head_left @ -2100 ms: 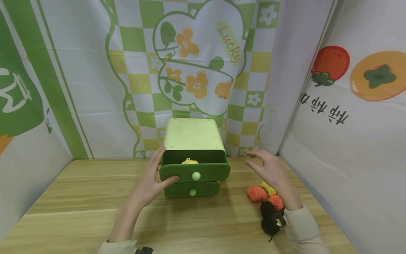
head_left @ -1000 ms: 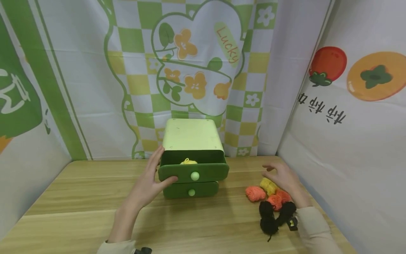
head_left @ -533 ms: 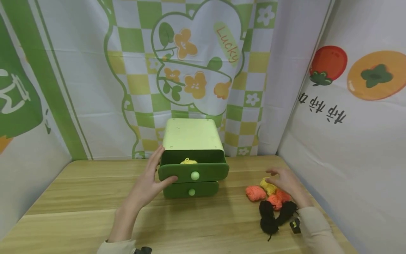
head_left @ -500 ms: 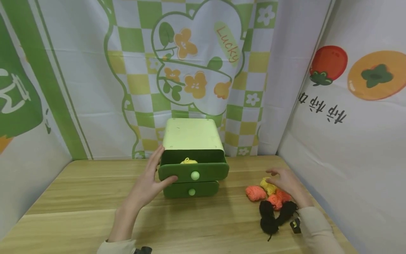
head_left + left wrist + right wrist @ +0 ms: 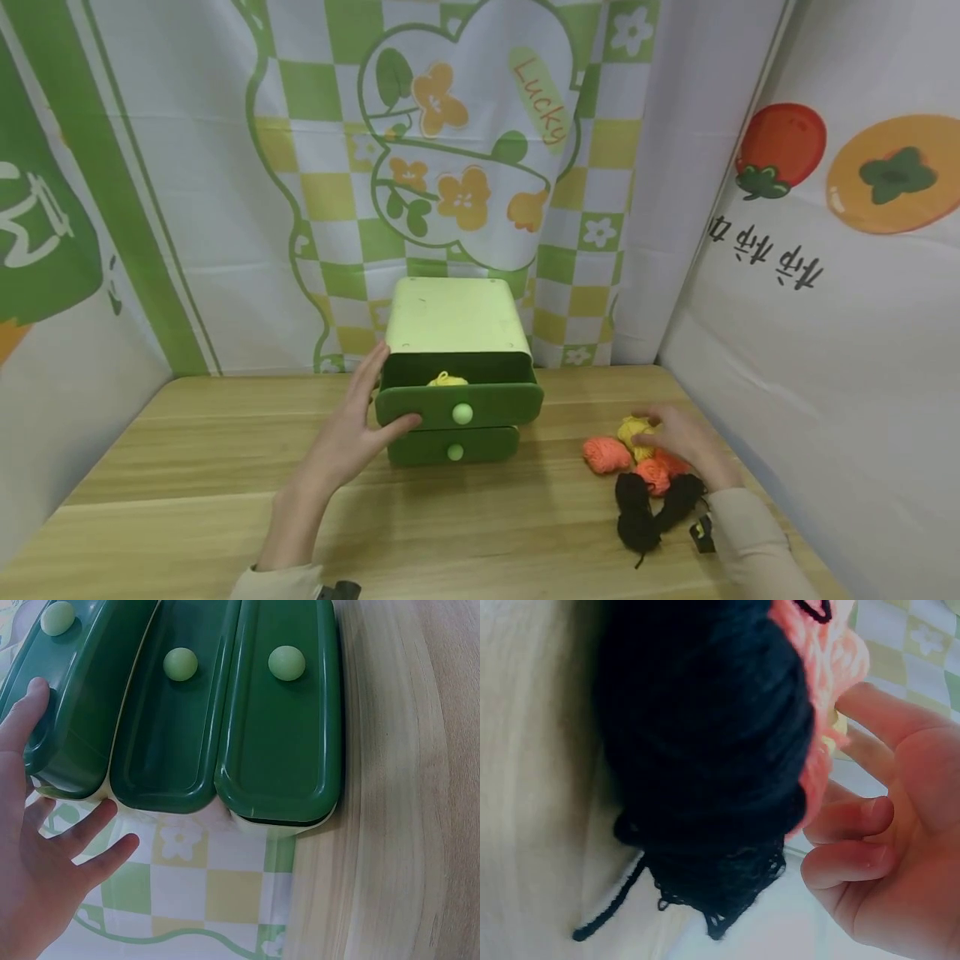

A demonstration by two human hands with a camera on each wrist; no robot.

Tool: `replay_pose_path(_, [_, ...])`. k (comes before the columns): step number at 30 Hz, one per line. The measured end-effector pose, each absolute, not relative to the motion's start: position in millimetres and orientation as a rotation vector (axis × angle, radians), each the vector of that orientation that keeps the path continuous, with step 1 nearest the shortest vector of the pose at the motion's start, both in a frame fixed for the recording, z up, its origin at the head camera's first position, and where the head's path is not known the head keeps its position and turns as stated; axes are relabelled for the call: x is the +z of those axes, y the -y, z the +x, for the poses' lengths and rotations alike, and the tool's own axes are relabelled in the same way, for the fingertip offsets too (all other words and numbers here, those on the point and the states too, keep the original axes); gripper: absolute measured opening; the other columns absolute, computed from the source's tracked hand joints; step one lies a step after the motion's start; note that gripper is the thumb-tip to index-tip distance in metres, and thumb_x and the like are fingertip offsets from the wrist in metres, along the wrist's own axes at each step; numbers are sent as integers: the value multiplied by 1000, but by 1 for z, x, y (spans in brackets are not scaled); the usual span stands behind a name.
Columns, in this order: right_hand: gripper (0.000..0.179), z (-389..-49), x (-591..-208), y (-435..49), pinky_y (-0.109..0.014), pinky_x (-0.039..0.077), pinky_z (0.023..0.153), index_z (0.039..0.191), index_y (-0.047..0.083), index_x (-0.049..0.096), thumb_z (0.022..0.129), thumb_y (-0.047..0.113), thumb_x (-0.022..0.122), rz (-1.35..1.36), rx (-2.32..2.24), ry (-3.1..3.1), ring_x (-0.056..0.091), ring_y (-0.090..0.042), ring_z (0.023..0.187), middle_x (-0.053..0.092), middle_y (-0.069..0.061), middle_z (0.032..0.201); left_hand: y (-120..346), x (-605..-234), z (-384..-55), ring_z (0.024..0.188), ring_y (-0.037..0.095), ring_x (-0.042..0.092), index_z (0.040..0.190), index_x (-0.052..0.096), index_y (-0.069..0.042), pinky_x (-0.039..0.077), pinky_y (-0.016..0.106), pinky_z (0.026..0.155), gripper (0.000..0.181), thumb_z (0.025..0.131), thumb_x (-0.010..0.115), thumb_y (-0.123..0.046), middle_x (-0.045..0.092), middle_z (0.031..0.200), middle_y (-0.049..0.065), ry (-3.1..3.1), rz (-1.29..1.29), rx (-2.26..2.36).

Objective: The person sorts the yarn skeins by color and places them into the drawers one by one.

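1. Your left hand [image 5: 352,433] is spread wide, fingers straight beside the green cabinet [image 5: 457,312], thumb against the pulled-out top drawer [image 5: 495,406].
2. A yellow yarn ball [image 5: 448,381] sits inside that drawer.
3. Your right hand [image 5: 686,439], fingers and thumb partly curled, brackets a second yellow ball [image 5: 633,432] on the table [image 5: 487,533]; whether you grip it, I cannot tell.
4. Orange yarn [image 5: 607,455] lies just beside it, black yarn [image 5: 637,518] nearer you.

Left hand [image 5: 37,874], thumb against leftmost green drawer [image 5: 79,690], two more drawers [image 5: 169,735] alongside
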State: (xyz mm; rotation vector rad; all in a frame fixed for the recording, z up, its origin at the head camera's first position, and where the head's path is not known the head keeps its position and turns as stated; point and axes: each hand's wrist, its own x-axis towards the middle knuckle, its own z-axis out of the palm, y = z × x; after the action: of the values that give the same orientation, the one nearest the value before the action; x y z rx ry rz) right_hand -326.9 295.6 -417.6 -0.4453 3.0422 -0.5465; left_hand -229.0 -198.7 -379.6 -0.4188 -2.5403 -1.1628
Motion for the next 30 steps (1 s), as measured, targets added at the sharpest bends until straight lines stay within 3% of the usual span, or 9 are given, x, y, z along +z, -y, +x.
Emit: replay_pose_path(30, [45,-330,-429,-300,-57,54,80,123,8,70,84,30,77,-374,-433,-3114,65,-40,104,70,-21,116,198,-379,-230,149,40,24,160,1,-37,33,71,109,104,86,72,-53,0,168,-8,2537,-419,-1159])
